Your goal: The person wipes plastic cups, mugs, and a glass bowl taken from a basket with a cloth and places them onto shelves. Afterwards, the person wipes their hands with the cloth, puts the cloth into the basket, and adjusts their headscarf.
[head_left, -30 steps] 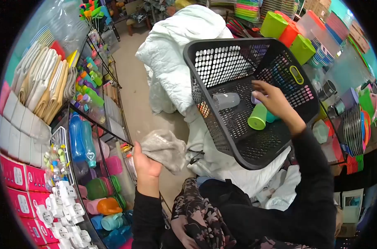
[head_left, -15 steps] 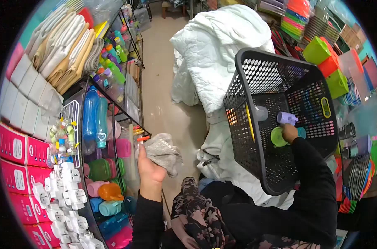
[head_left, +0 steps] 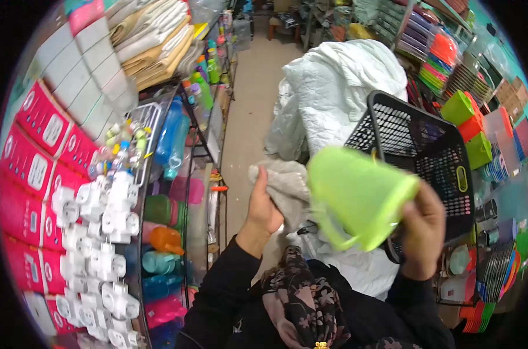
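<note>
Smooth plastic mug (head_left: 357,195); fuzzy cloth (head_left: 284,183), matt.

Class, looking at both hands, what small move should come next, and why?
Probably bring the grey cloth onto the green cup and start wiping: the left hand holds the cloth, while the right hand holds the cup up in front of the black basket, close to the cloth.

Gripping a lime-green mug (head_left: 357,189) with the right hand (head_left: 425,230)
Holding a grey cloth (head_left: 287,186) in the left hand (head_left: 264,210)
</note>
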Motion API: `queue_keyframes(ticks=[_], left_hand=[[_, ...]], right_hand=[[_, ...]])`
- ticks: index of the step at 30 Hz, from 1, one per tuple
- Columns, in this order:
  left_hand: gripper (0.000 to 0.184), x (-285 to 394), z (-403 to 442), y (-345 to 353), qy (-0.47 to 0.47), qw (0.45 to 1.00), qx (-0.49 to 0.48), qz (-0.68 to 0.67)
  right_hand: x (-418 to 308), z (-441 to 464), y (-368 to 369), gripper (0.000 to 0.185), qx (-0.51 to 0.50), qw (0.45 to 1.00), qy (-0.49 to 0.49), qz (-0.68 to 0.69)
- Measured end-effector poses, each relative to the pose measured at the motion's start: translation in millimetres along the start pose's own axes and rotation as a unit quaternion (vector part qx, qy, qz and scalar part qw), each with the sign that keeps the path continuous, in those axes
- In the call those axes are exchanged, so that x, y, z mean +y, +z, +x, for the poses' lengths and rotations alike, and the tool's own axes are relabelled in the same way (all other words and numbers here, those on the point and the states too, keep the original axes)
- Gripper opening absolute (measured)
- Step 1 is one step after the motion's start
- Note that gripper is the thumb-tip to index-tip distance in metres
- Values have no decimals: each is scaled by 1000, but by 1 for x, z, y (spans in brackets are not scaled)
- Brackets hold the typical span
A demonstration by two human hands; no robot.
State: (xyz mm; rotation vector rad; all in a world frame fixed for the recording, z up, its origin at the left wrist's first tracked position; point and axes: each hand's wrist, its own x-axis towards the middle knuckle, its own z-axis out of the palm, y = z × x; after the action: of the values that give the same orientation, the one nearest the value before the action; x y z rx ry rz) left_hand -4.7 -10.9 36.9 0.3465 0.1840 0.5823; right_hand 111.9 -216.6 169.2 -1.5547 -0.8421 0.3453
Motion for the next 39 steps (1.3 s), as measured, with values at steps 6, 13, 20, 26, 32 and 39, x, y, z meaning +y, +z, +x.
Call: queue_keyframes(ticks=[6,13,20,26,32,39], left_hand=[[68,24,-57,-46,0,984,-137,112],[59,23,-107,-83,59,998,-18,29],[61,19,-129,-91,223,815,240,478],[45,14,-144,-76,413,630,315,578],[38,35,-171,-120,333,781,340,404],[31,20,-188,-114,376,676,313,551]], right_hand=[[56,12,90,29,-130,957,206,160],[124,-10,180,48,-165,895,115,399],[127,-44,208,63,-248,910,126,308],[154,-53,225,69,-308,937,28,163],[181,-51,211,56,-530,846,37,-49],[142,12,181,38,-282,903,156,285]])
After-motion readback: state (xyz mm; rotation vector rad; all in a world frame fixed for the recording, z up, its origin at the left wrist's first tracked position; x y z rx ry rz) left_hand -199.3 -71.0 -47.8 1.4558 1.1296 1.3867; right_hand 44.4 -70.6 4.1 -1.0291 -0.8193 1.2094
